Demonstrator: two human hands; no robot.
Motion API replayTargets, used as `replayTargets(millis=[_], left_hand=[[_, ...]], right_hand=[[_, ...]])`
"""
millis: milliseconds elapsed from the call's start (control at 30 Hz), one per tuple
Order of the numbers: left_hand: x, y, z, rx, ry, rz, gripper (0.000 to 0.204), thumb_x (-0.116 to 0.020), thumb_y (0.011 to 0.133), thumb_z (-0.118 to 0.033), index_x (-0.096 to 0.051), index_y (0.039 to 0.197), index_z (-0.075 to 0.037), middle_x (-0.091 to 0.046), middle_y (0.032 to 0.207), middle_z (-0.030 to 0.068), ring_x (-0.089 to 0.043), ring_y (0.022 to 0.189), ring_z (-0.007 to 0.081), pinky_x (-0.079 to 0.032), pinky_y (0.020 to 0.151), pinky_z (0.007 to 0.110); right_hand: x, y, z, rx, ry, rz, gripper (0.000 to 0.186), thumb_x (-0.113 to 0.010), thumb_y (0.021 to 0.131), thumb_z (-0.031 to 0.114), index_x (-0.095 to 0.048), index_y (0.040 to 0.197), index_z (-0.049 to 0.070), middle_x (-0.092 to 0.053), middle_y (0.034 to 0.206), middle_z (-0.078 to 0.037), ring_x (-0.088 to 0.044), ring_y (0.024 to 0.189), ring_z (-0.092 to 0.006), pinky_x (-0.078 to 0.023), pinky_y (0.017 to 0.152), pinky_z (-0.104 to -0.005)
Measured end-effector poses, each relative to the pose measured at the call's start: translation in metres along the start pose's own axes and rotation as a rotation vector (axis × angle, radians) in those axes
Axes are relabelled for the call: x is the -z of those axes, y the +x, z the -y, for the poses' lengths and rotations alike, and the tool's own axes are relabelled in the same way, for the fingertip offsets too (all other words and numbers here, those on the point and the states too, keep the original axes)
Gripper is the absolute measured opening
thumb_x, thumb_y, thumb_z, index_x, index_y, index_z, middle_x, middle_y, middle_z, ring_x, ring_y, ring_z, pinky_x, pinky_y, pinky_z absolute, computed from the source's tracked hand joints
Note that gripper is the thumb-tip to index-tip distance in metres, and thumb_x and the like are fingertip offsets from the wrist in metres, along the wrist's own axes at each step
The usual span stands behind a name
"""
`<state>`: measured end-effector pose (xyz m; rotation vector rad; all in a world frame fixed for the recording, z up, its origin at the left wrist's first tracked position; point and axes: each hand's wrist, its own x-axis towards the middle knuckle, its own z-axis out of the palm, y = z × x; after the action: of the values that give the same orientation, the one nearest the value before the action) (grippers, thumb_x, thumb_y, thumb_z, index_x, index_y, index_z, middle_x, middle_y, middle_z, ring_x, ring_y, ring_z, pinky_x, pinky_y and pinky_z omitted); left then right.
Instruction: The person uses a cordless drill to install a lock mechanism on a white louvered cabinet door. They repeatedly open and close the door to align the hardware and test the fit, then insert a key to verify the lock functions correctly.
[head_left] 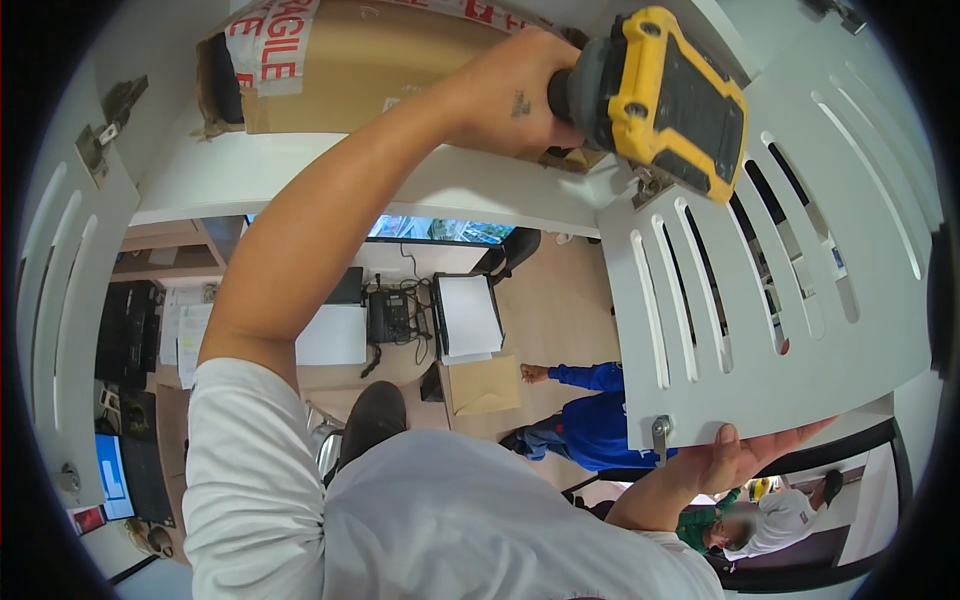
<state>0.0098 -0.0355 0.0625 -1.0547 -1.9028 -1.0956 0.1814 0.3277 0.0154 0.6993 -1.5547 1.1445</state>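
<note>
Power tool [690,110], yellow and black, is held up at the top of the view, close to the upper hinged corner of a pale slotted door [720,388]. Its thick base is turned toward the camera; its working end is hidden. Its handle is gripped by the left hand [525,95], the fingers of which are mostly concealed but wrapped round it. The bare left forearm is raised across the view from a white sleeve [250,460].

The lower edge of the door is touched by the right hand [725,465], its fingers stretched out along that edge and its thumb laid against it; how firmly the edge is held cannot be told. A metal latch [661,437] is fitted at the near lower corner, beside the hand.

Behind the left hand, a cardboard box [350,65] with red-and-white tape is set on a white shelf [210,180]. A second slotted door [88,300] is seen at far left.

Below the shelf, a lit screen [450,229], a black desk phone [388,315], white paper [468,312] and a tan envelope [485,388] are seen. A person in blue [595,430] is partly covered by the right-hand door.
</note>
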Motion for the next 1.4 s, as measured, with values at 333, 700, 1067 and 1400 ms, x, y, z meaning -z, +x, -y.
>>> replayTargets(millis=[333,700,1067,1400], left_hand=[[-0.002,0.003,0.006,-0.008,0.071,-0.032,0.033,-0.083,0.067,-0.013,-0.075,0.096,0.001,-0.074,0.088,0.0193,-0.071,0.082,0.0346,-0.055,0.08,0.038],[0.008,-0.014,-0.006,0.007,0.387,-0.266,0.038,-0.083,0.067,-0.026,-0.075,0.094,-0.001,-0.072,0.095,0.0218,-0.066,0.091,0.041,-0.053,0.087,0.043],[0.042,-0.267,-0.181,0.656,0.008,-0.449,0.052,-0.088,0.073,0.003,-0.07,0.122,-0.003,-0.073,0.117,0.01,-0.069,0.106,0.022,-0.056,0.092,0.038],[-0.013,-0.444,-0.19,1.408,0.082,-0.215,0.02,-0.072,0.067,-0.003,-0.076,0.086,0.002,-0.073,0.073,0.0067,-0.069,0.068,0.017,-0.055,0.066,0.03]], right_hand=[[0.0,-0.001,0.001,-0.026,0.1,0.009,0.113,-0.074,0.073,0.01,-0.01,0.166,0.013,-0.028,0.166,-0.023,-0.035,0.15,-0.0444,-0.02,0.126,-0.0586],[0.0,0.001,0.007,0.002,0.024,0.071,0.117,-0.08,0.075,0.017,-0.007,0.165,0.007,-0.029,0.165,-0.021,-0.038,0.149,-0.0368,-0.026,0.124,-0.0515],[-0.144,0.016,0.043,0.454,-0.21,0.381,0.119,-0.088,0.073,0.036,-0.019,0.163,0.002,-0.028,0.158,-0.024,-0.028,0.148,-0.039,-0.028,0.121,-0.0475],[-0.268,0.016,0.036,0.39,-0.29,0.013,0.081,-0.07,0.079,0.021,-0.045,0.156,0.021,-0.03,0.159,-0.02,-0.036,0.139,-0.0443,-0.032,0.11,-0.0629]])
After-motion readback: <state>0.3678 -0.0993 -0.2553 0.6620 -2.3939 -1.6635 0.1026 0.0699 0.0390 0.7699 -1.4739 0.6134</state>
